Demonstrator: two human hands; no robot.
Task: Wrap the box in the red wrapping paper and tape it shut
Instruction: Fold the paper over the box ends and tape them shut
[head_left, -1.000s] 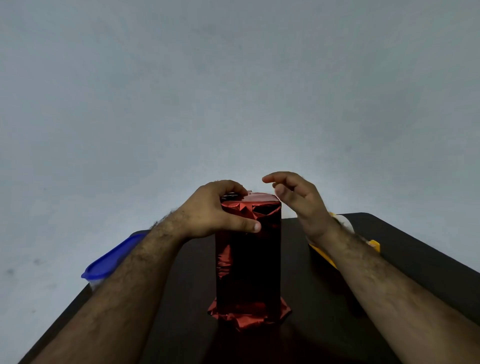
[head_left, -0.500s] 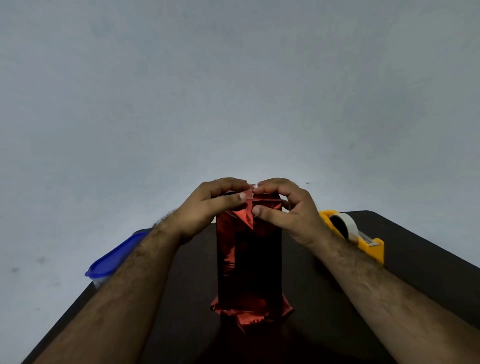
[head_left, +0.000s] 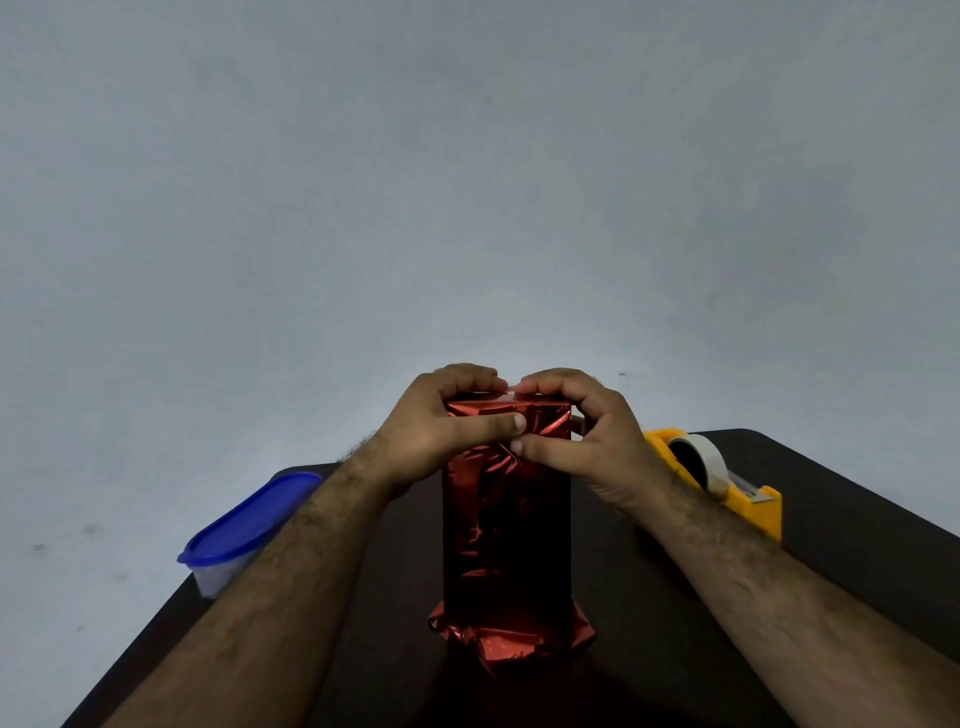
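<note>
Head view: a tall box wrapped in shiny red foil paper (head_left: 506, 530) stands upright at the middle of a dark table (head_left: 831, 597), its crumpled paper flaring at the base. My left hand (head_left: 441, 431) and right hand (head_left: 587, 441) both grip its top end, fingers curled over the folded paper, thumbs pressing the near face, thumb tips almost meeting. A yellow plastic tape dispenser (head_left: 727, 493) sits to the right; a blue-lidded clear container (head_left: 244, 525) sits at the left edge.

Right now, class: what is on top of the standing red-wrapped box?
Both hands: the left hand and right hand curl over the red-wrapped box, thumbs pressing the folded paper near its top. The top face itself is covered by fingers, so tape there cannot be confirmed.
</note>
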